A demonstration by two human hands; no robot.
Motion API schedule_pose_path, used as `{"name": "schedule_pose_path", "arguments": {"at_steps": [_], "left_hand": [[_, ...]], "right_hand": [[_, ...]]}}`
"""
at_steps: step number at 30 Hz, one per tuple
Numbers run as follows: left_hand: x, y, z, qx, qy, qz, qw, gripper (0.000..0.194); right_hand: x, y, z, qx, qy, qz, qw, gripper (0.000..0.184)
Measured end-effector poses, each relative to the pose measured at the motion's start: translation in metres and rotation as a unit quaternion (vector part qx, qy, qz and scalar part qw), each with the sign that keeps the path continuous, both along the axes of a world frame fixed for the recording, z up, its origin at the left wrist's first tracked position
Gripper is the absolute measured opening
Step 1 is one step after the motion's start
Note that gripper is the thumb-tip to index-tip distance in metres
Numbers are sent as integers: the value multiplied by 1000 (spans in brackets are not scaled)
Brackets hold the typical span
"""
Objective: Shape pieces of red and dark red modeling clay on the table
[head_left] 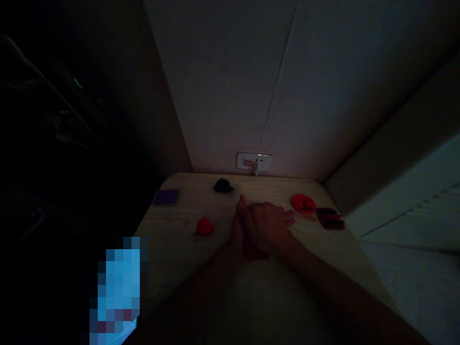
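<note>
The scene is dim. My left hand [236,229] lies over the wooden table with its thumb up and its straight fingertips poking out to the right. Across its palm rests my right hand [271,220], laid flat with the fingers pointing left. Whether anything sits between the palms is hidden. Just below the hands a dark red flat piece [256,252] shows on the table. Left of them is an orange-red ball [204,226]. A black lump [223,185] lies beyond, and a round red disc [303,203] with dark marks is to the right.
The pale wooden table [194,179] stands against a wall with a switch and socket plate [254,161]. A purple packet [167,196] lies at its left edge, and dark red strips or packets [329,218] at its right edge. A blurred-out bright blue patch [118,282] is at lower left.
</note>
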State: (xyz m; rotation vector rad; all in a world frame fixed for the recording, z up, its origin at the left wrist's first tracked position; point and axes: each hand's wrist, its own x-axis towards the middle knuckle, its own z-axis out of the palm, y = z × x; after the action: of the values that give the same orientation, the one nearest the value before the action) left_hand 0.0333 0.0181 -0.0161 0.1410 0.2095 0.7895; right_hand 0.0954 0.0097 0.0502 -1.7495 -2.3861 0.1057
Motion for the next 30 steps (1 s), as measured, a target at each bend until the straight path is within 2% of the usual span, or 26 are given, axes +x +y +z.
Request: {"name": "schedule_pose_path", "arguments": {"at_steps": [5,8,13,16,19,22,25,28,30], "left_hand": [[-4,-4,17,8,14,-17,1000,88],[-4,0,19,4,11,-13,1000,94],[-16,12,14,0,-20,-26,999,69],[-25,13,12,-25,-10,-26,999,71],[-26,8,15,3,-26,1,1000,73],[-25,0,18,13,-33,9,999,73],[-26,-3,18,5,-22,-10,1000,72],[-29,0,15,0,-26,-17,1000,71],[-31,4,15,-18,-32,-2,999,66]], "right_hand": [[0,2,-7,-15,17,-27,999,77],[4,6,-13,-23,81,-25,996,75],[27,14,-11,-2,237,5,971,69],[37,14,-11,31,198,40,979,59],[35,10,-16,46,113,68,990,52],[29,6,-22,49,65,82,993,51],[25,4,-24,38,64,76,994,56],[27,7,-30,27,130,76,988,65],[31,11,-39,27,256,90,962,71]]}}
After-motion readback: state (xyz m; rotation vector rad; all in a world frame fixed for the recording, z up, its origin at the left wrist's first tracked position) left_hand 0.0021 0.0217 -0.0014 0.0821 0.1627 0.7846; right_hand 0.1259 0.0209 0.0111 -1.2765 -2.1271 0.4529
